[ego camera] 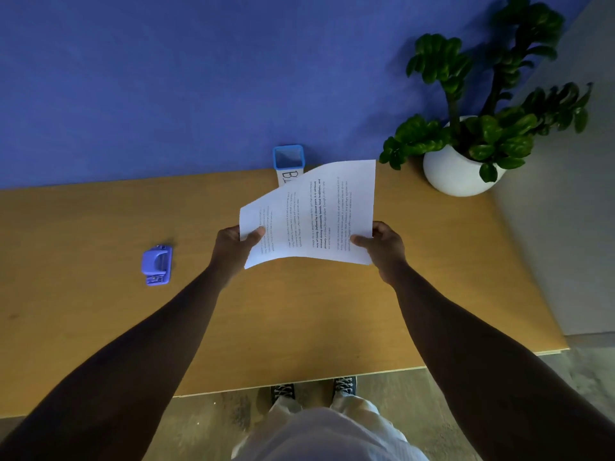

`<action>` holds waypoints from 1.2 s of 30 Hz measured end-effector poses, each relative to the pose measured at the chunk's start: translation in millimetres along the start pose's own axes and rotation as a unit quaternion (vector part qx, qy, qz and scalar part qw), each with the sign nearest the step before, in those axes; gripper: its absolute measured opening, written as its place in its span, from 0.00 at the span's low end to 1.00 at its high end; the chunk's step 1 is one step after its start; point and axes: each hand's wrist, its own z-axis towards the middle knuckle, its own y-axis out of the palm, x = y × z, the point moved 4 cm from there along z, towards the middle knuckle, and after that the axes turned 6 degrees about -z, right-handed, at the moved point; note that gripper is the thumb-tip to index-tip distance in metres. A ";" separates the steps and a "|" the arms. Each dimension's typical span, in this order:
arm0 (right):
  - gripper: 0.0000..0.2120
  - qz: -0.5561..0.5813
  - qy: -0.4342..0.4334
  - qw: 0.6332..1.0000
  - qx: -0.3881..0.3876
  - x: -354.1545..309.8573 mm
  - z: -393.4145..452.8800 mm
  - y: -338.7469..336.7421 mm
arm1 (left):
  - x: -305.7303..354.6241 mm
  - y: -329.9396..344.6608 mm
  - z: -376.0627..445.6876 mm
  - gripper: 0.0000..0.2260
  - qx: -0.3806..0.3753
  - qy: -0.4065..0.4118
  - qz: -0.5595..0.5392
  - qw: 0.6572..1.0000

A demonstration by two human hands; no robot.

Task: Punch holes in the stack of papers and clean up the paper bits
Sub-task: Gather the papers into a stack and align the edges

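Note:
A stack of white printed papers [312, 214] is lifted above the wooden table [100, 227], curling slightly. My left hand [233, 247] pinches its near left corner with the thumb on top. Gripping the near right corner is my right hand [386, 247]. A small purple hole punch [157, 264] lies on the table well to the left of my left hand, untouched. No paper bits show on the table.
A blue-rimmed white bin [288, 161] with a label stands at the table's back edge, partly behind the papers. A white pot with a green plant [459, 171] sits at the back right corner. A blue wall runs behind the table.

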 end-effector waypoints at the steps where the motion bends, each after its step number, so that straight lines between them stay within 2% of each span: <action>1: 0.13 -0.008 -0.001 1.000 0.003 -0.1 0.4 0.2 | -1.2 1.4 -1.1 0.05 0.002 0.000 0.002 1.000; 12: 0.18 -0.013 0.021 1.000 -0.005 5.7 1.1 -1.5 | -11.0 6.5 -6.4 0.09 -0.002 -0.008 -0.047 0.999; 17: 0.14 -0.009 0.005 1.000 0.027 1.1 -1.3 -1.3 | -9.6 9.1 -6.9 0.06 0.001 -0.008 -0.043 0.999; 22: 0.13 -0.006 -0.015 0.998 0.058 -2.3 -3.5 -2.0 | -8.7 14.5 -8.5 0.08 0.006 -0.011 -0.038 0.999; 27: 0.13 -0.045 0.000 0.997 0.056 9.2 -8.8 -1.5 | -23.6 17.5 -16.5 0.02 0.008 -0.039 -0.045 0.998; 31: 0.11 -0.056 0.013 0.996 0.067 16.3 -11.9 -1.2 | -34.0 13.3 -21.9 0.08 0.016 -0.071 -0.027 0.997; 36: 0.10 -0.051 0.000 0.996 0.079 9.6 -8.3 -2.7 | -27.9 8.9 -19.6 0.06 0.021 -0.051 -0.028 0.998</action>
